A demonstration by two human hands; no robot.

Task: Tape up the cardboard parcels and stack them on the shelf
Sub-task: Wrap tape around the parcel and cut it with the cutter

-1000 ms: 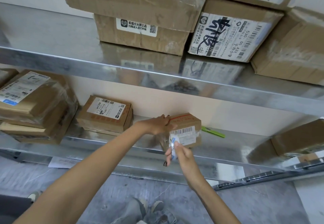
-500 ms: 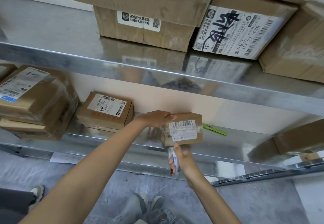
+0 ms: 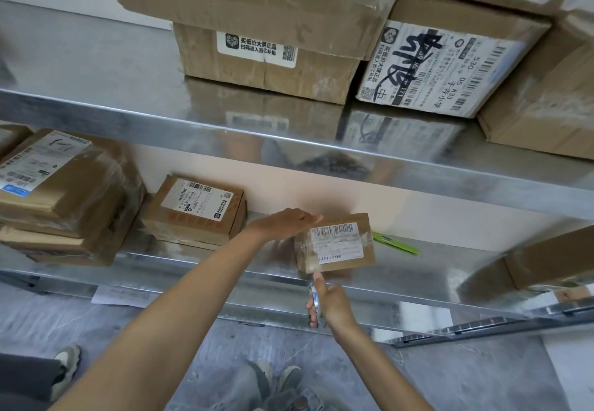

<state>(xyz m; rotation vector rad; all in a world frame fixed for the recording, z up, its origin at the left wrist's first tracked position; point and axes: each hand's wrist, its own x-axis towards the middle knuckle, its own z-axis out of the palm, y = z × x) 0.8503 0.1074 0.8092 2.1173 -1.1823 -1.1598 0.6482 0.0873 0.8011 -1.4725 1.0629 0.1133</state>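
Parcel (image 3: 336,243) turned flat (label up); right hand (image 3: 332,306) grips tool (image 3: 315,304).

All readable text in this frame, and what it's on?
"买低价大牌正品 / 扫码进入百亿补贴": white sticker on the lower brown cardboard box, upper shelf.
"530", "D5 A33": large white shipping label on the neighbouring brown box; the black marker scrawl is unclear.
Too small or blurred: labels on the small brown parcel, the flat brown box and the film-wrapped stack, lower shelf.
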